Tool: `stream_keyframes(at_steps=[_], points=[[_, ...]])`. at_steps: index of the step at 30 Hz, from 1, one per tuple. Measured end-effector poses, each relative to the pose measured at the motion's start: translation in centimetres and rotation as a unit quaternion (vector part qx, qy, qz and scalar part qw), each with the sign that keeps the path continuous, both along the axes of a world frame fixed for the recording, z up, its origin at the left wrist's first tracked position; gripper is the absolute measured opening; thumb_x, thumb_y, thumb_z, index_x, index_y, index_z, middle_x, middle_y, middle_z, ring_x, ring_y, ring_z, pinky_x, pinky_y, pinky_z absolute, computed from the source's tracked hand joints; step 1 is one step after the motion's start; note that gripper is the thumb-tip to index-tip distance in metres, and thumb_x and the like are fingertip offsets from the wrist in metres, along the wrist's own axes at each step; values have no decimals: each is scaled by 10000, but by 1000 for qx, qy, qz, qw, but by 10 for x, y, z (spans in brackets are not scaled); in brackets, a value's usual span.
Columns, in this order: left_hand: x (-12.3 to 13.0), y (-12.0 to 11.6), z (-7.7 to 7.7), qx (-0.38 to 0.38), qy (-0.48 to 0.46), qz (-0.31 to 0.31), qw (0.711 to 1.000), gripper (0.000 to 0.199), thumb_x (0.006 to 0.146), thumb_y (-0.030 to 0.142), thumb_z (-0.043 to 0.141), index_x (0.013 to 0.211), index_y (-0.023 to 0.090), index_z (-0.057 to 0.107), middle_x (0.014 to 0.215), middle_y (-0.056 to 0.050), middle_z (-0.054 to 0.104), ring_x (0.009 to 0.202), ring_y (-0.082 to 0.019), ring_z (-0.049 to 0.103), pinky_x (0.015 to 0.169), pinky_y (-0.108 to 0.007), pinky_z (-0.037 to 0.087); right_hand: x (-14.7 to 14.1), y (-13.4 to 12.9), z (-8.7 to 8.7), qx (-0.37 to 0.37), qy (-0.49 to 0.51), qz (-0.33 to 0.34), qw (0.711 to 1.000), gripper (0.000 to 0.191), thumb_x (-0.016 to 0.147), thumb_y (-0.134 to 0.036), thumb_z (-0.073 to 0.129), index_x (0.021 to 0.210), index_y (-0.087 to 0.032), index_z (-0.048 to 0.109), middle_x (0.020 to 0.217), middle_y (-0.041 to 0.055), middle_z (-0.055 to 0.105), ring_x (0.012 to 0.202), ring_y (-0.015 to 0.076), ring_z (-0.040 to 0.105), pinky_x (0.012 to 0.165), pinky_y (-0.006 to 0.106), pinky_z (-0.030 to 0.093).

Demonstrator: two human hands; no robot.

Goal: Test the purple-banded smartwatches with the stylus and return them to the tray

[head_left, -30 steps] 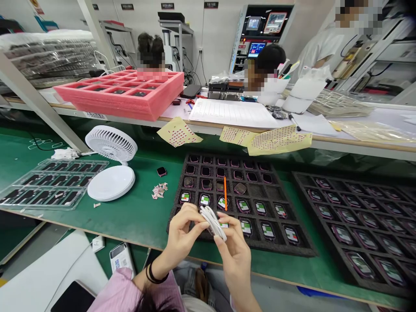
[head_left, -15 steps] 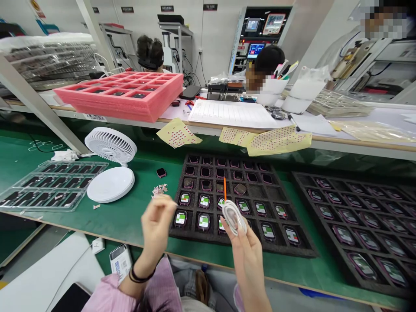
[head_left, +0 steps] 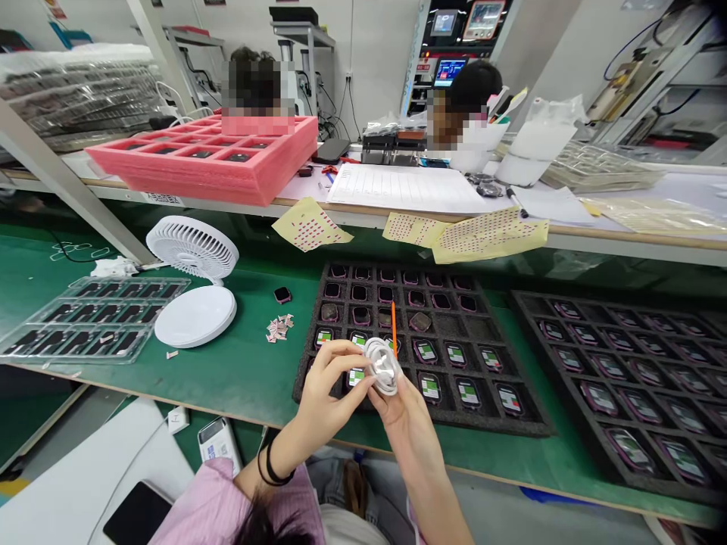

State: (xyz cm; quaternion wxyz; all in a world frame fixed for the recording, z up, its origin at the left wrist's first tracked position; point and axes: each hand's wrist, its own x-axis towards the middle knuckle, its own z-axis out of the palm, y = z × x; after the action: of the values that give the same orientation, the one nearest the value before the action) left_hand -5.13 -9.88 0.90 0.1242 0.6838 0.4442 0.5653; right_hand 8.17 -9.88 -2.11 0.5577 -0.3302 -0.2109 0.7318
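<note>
A coiled white cable is held up over the near part of a dark foam tray. My right hand is closed around the coil from below. Thumb and fingertips of my left hand pinch at the coil's left side. Just behind the coil an orange stick points upward; whether it lies on the tray or is held I cannot tell. Smartwatches sit in the tray's pockets, the nearer ones with lit green and white screens. My hands hide some of them.
A second foam tray of watches lies right. To the left are a white fan, a clear tray of black parts, a loose watch and small paper slips. The shelf above carries a pink foam tray. Two people are beyond.
My left hand has moved right and now meets the cable coil, from which it was apart. My right hand has shifted slightly left with the coil. The view has tipped down a little.
</note>
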Motion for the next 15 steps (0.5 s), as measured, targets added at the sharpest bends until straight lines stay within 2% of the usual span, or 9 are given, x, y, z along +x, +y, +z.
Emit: stream_keyframes(at_steps=[4,8,15], points=[[2,0,-1,-37,24,16,999,216,850,165,620,1056,225,641,1036,-76,583,931,-184,594,755,-309,534,-1,-1,5,25,-38,-21,999,263,780,-399,702,963,-215,743,1046,84,731,1001,239,657,905,436,537],[3,-1,0,-62,25,17,998,205,851,175,622,1048,221,661,1035,-77,591,942,-192,591,772,-316,527,-1,-1,2,43,-62,-27,997,240,805,-391,678,950,-212,746,1060,83,723,1006,236,645,917,444,526],[5,1,5,-129,-28,13,991,143,834,161,631,959,203,690,954,-61,603,857,-165,587,658,-247,496,-2,-2,1,56,-65,-26,996,245,823,-380,663,992,-221,740,1116,79,705,1049,238,623,926,444,516]])
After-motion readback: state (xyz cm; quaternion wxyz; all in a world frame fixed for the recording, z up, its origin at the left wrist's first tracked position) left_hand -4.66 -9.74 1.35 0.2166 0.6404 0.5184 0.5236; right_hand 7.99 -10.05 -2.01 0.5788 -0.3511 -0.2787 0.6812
